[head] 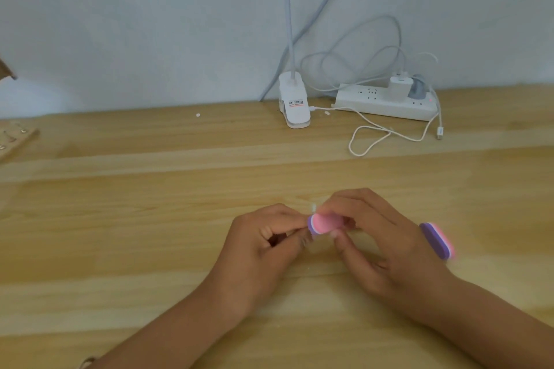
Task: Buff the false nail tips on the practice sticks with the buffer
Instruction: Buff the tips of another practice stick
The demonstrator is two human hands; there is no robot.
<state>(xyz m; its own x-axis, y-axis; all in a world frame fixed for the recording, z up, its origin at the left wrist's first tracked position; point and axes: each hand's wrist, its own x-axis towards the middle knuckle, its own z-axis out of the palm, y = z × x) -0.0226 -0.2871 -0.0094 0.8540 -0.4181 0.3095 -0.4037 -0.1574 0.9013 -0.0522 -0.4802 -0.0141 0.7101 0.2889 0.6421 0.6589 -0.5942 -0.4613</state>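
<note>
Buffing seems underway: right hand is gripping the buffer, left hand is pinching something indiscernible beside it; next calls for light strokes

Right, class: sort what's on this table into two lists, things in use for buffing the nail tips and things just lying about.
In use: pink and purple buffer, gripped by the right hand; left hand, pinching something blurred at its end.
Lying about: second buffer beside the right hand, clip lamp base, power strip, white cable, wooden board at the left edge.
</note>
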